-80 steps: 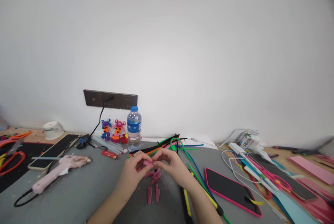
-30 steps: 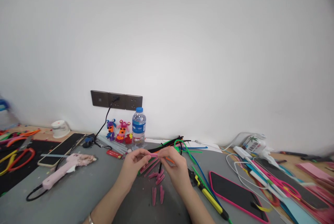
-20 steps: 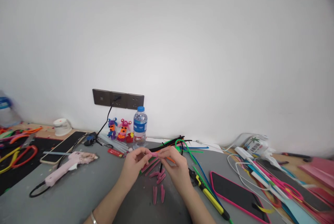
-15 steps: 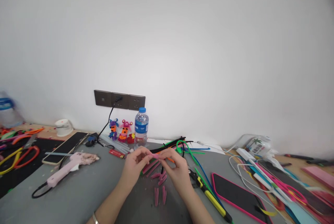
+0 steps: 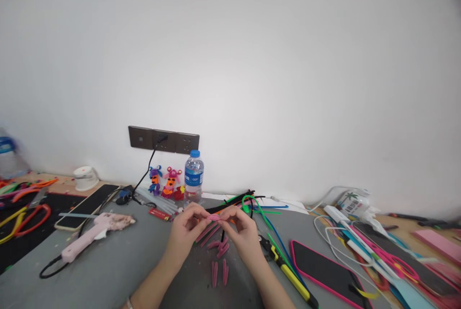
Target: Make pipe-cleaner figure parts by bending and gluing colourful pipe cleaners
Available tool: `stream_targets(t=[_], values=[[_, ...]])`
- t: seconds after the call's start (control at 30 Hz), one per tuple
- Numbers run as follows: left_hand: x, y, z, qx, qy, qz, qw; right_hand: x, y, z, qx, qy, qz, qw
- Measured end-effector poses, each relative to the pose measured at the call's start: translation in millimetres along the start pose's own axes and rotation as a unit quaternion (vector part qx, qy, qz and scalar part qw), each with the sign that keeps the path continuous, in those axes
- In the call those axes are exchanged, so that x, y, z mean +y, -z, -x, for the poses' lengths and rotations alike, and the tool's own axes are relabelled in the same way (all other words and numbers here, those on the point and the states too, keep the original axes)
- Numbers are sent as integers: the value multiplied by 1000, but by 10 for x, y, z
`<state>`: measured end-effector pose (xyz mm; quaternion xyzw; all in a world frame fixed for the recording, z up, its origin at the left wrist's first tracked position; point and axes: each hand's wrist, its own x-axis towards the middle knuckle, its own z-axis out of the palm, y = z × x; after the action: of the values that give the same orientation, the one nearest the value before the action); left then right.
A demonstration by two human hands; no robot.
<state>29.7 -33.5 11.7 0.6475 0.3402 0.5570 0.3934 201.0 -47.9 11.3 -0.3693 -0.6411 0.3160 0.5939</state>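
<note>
Between both hands, at the centre of the head view, is a short pink fuzzy piece (image 5: 215,217). The thumb and index finger of my left hand (image 5: 185,234) pinch its left end. My right hand (image 5: 242,233) pinches the other end in the same way. Below the hands, two folded pink pieces (image 5: 214,274) lie side by side on the grey mat (image 5: 118,270). More short pink pieces (image 5: 223,247) lie just above them, and longer pink strips (image 5: 208,235) are partly hidden behind my left hand.
A water bottle (image 5: 194,177) stands behind my left hand, beside small fuzzy figures (image 5: 170,182). At left lie a pink glue gun (image 5: 88,237) and a phone (image 5: 86,207). Yellow-black pliers (image 5: 291,273) and a pink-edged phone (image 5: 326,273) are at right, near white cables (image 5: 333,246).
The whole view has shifted slightly, with the table things a little further left. Both hands keep their pinch on the pink piece, which now looks a little more bunched.
</note>
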Motion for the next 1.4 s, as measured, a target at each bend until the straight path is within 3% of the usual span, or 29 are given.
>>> stream_targets(t=[0.1,0.33,0.57,0.67,0.8,0.97,1.17,1.4], values=[[-1,-13,9,4,9,11,1000,-32,-6,-11,0,20,13,1000],[-44,-50,44,-11,98,80,992,-107,-24,-13,0,113,97,989],[-19,-46,40,-26,88,79,993,-97,13,-13,-7,142,126,982],[-7,-41,31,-19,91,57,994,-96,33,-21,-17,112,111,987],[-17,-26,22,0,59,21,998,-61,44,-30,-17,5,25,1000],[-16,-33,35,0,20,-16,1000,-42,63,-49,-68,-69,8,995],[-16,-58,44,-7,4,-27,1000,-87,87,-62,-86,-104,-2,991],[3,-59,50,-5,-43,-69,997,-129,88,-54,-93,-98,42,990]])
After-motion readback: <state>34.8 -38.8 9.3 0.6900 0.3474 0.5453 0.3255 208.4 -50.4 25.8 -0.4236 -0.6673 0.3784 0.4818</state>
